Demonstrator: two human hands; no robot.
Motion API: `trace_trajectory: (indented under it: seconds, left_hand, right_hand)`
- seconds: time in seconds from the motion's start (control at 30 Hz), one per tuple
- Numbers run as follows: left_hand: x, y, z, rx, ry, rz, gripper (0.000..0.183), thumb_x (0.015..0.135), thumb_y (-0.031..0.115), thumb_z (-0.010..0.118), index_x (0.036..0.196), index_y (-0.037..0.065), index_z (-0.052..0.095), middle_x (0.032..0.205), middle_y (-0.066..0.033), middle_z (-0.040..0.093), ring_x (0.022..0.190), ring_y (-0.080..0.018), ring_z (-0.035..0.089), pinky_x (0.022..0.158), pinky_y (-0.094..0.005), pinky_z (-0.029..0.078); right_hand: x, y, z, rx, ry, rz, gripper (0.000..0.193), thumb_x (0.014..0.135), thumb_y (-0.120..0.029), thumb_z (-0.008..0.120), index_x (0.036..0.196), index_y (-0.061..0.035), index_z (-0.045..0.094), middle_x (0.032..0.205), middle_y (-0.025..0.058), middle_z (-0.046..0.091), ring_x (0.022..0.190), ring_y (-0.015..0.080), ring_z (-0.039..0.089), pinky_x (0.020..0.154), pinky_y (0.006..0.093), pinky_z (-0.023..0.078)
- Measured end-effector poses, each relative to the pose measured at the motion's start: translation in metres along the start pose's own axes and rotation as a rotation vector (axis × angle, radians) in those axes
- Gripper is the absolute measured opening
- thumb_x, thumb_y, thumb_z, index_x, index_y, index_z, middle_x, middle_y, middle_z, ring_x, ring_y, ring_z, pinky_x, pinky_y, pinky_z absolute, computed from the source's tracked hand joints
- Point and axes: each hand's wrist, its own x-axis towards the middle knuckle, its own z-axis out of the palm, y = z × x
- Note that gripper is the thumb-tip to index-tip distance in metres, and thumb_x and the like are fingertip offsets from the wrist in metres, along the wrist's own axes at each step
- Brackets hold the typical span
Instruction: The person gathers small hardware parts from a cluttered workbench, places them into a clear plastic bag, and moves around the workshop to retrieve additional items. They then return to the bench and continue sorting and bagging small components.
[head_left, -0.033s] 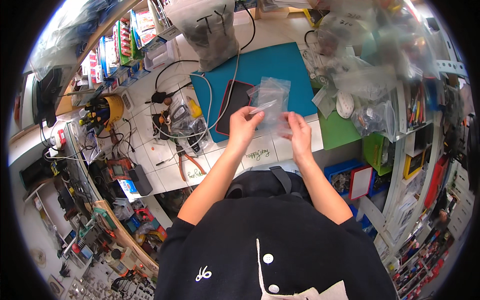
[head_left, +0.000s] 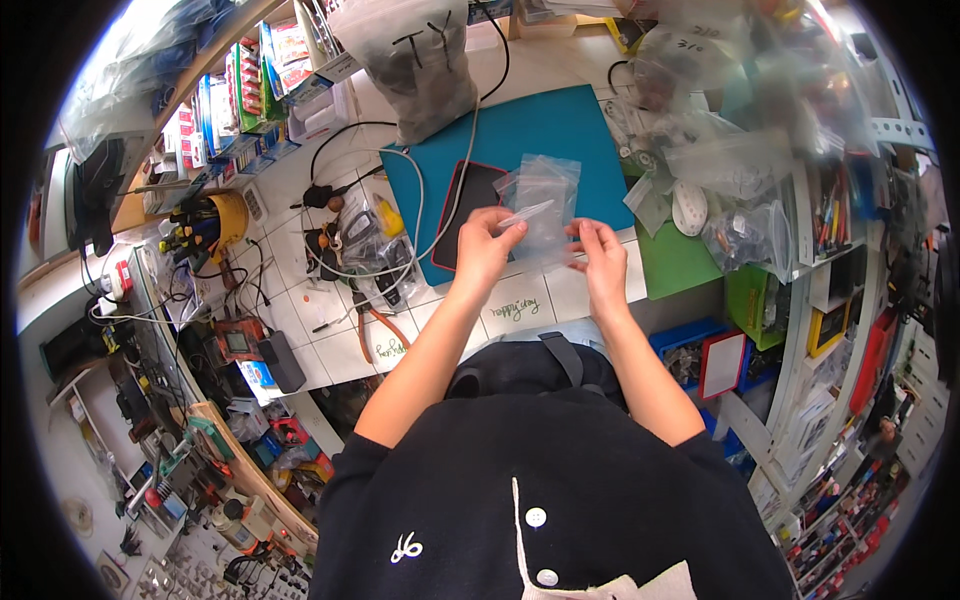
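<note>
My left hand (head_left: 484, 246) is closed, with a narrow folded clear plastic bag (head_left: 534, 212) pinched between thumb and fingers. Beneath that bag, several small clear zip bags (head_left: 548, 183) lie overlapped on the blue-green mat (head_left: 561, 116). My right hand (head_left: 604, 262) is beside the right edge of these bags, its fingers loosely bent and apart. Whether its fingertips touch the plastic is hard to see. A dark phone-like slab with a red rim (head_left: 460, 205) lies on the mat, left of the bags and partly behind my left hand.
A large filled plastic bag (head_left: 412, 70) stands at the mat's far edge. A pale cable loops across the mat. Orange-handled pliers (head_left: 367, 335) lie at the left. A white mouse (head_left: 689, 208) and bagged parts (head_left: 748, 240) crowd the right, near a green sheet (head_left: 672, 262).
My right hand's fingers have shifted slightly away from the bags. The folded bag in my left hand shows more sharply and sits a little differently. Everything else stays in place.
</note>
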Motion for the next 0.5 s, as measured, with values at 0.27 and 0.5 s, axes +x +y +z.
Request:
trace_trajectory:
  seconds: [0.27,0.5]
  left_hand:
    - [0.038,-0.024,0.020,0.300,0.024,0.223,0.020,0.074,0.010,0.061,0.089,-0.004,0.060,0.094,-0.0124,0.060,0.087,-0.0151,0.054,0.071,-0.0259,0.042]
    - [0.035,-0.017,-0.006,-0.141,0.077,-0.021,0.019,0.078,0.005,0.058,0.096,-0.002,0.057,0.080,-0.0041,0.060,0.070,-0.0091,0.053,0.061,-0.0215,0.040]
  right_hand:
    - [0.040,0.029,-0.001,-0.115,-0.118,0.046,0.022,0.082,-0.010,0.048,0.101,-0.0041,0.058,0.085,0.0052,0.061,0.066,0.0119,0.056,0.053,0.0258,0.048]
    - [0.040,0.031,-0.002,-0.242,0.087,0.000,0.031,0.073,-0.011,0.062,0.103,-0.0040,0.054,0.087,0.0073,0.057,0.071,0.0154,0.057,0.058,0.0273,0.047]
